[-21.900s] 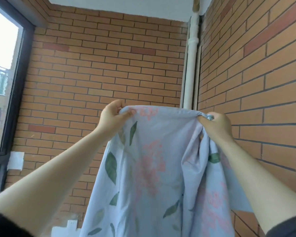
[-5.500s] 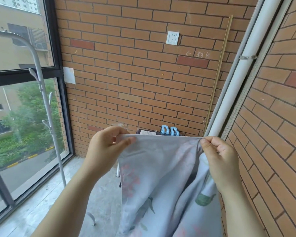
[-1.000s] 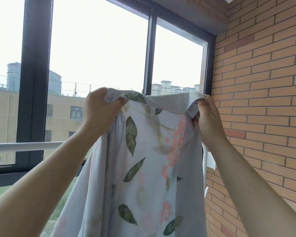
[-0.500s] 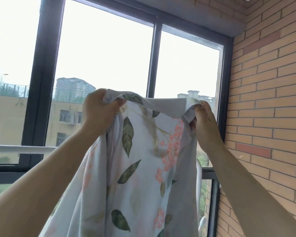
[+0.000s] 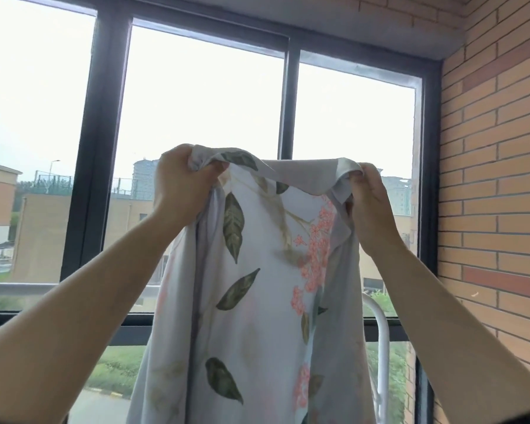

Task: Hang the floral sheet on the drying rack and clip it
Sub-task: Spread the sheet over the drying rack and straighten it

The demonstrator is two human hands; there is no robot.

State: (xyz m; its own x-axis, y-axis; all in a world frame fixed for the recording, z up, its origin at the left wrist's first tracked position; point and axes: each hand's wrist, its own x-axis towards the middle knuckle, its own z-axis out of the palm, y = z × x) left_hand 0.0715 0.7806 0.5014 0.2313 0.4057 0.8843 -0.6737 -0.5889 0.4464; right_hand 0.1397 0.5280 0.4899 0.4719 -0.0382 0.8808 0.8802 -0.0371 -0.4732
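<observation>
Both arms are up and reaching forward, the forearms rising from the lower corners toward the middle of the frame. The left hand [image 5: 181, 185] is fisted around a bunched top corner of the sheet [image 5: 257, 286], back of the hand toward us. The right hand [image 5: 371, 203] sits a touch lower and grips the other top corner, fingers curled in over the cloth. Between the two fists the top edge flops over and sags a little. The rest of the sheet drops straight down the centre, pale with green leaves and pink flowers, and runs out past the bottom edge. Behind it is the drying rack [image 5: 381, 338]: a white bar crosses the lower left, and its curved end shows just right of the cloth. The sheet's top edge is held well above that bar, not draped over it. Beyond that, a dark-framed window [image 5: 104, 148] spans the upper frame and a brick wall [image 5: 496, 179] runs down the right.
</observation>
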